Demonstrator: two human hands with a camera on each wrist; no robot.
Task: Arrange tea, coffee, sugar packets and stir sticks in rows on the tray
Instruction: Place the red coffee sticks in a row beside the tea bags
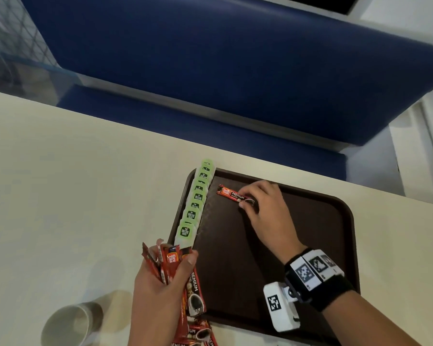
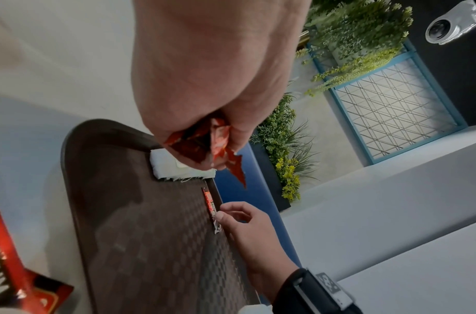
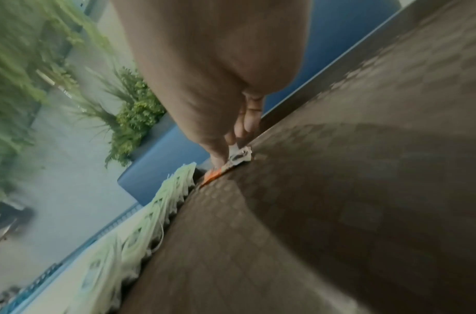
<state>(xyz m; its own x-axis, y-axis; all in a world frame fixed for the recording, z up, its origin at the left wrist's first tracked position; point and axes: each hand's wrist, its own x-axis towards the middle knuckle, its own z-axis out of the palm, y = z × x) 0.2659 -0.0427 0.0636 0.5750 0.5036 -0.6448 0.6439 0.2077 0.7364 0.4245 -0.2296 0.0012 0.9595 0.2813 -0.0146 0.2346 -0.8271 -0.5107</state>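
A dark brown tray (image 1: 310, 221) lies on the cream table. Several green tea packets (image 1: 195, 206) run in a row along its left edge, overlapping. One red coffee stick (image 1: 231, 193) lies flat near the tray's far left corner, by the top of the tea row. My right hand (image 1: 250, 202) pinches the stick's near end between thumb and fingers, low on the tray; the right wrist view shows the coffee stick (image 3: 233, 161) against the tray (image 3: 339, 191). My left hand (image 1: 165, 273) grips a bunch of red coffee sticks (image 1: 170, 258) at the tray's near left corner.
A paper cup (image 1: 70, 325) lies on its side at the near left of the table. More red coffee sticks (image 1: 198, 333) lie by the tray's near edge. A blue bench (image 1: 235, 83) runs behind the table's far edge.
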